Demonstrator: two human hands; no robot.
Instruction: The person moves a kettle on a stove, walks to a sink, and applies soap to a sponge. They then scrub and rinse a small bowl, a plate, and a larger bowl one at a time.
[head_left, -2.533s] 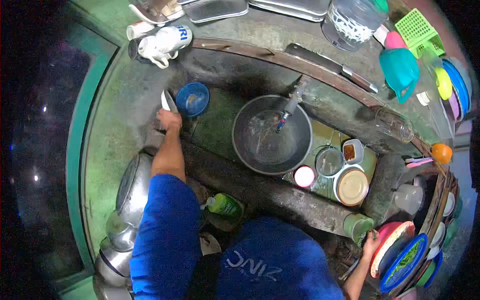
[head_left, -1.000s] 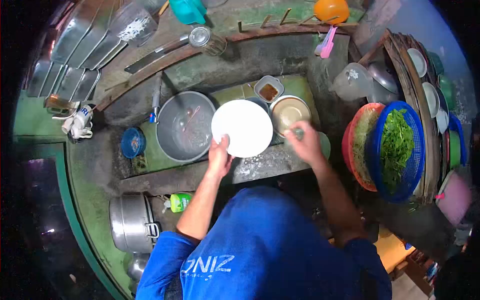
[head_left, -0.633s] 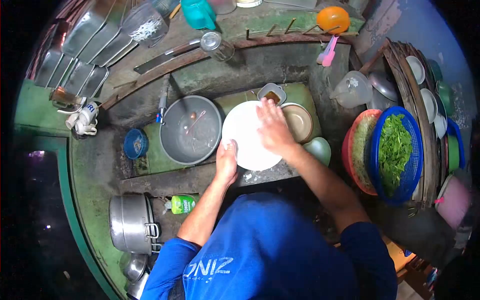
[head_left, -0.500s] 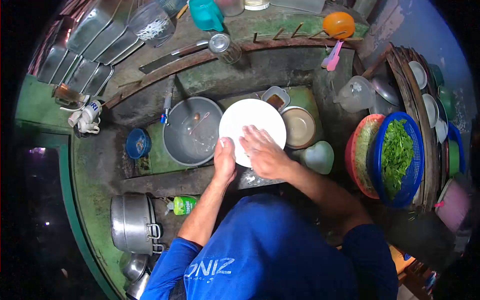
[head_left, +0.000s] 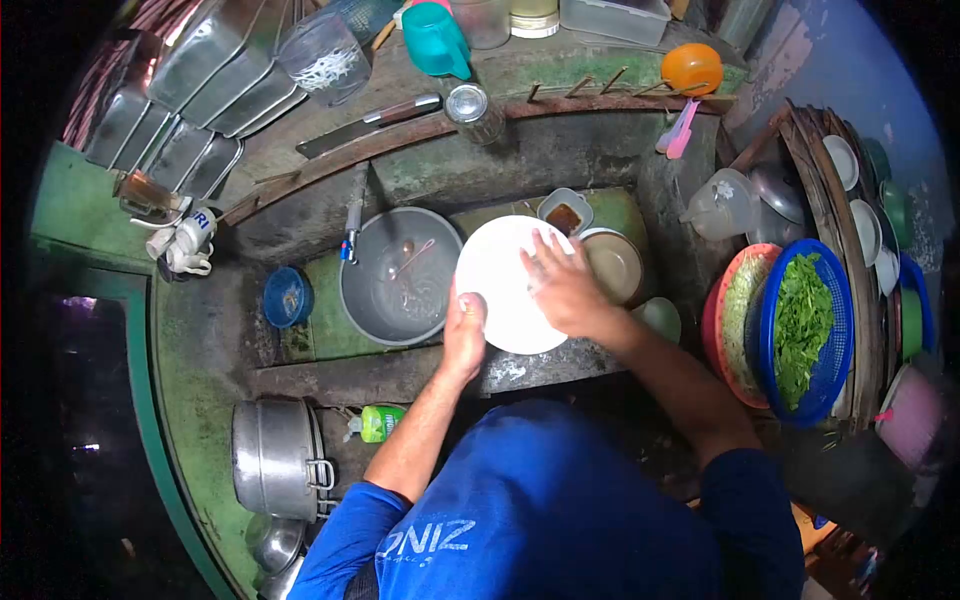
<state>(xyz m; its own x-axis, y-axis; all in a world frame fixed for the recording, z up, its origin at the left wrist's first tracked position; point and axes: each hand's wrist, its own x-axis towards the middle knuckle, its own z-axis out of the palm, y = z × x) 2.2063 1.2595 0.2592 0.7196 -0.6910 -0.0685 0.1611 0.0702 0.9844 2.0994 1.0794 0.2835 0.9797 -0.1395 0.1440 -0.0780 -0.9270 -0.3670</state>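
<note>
A round white plate [head_left: 505, 300] is held up over the front edge of the sink. My left hand [head_left: 465, 335] grips its left rim, thumb on the face and the fingers hidden behind. My right hand [head_left: 568, 290] lies on the upper right of the plate's face with its fingers spread. Left of the plate stands a grey basin [head_left: 375, 300] with water and a spoon in it. Behind and to the right are a small container with brown liquid [head_left: 565, 212], a beige bowl [head_left: 612, 265] and a pale dish [head_left: 658, 320].
A blue basket [head_left: 848, 350] of leafy greens stands at the right beside a red basket [head_left: 712, 340]. A knife [head_left: 350, 130] and a glass jar [head_left: 475, 112] rest on the back ledge. Metal pots [head_left: 270, 455] and a green pouch [head_left: 378, 424] are at the lower left. A tap [head_left: 354, 220] overhangs the basin.
My right hand has slid up and right across the plate's face. The whole view has shifted slightly, with the scene lower and further right. My left hand keeps its hold.
</note>
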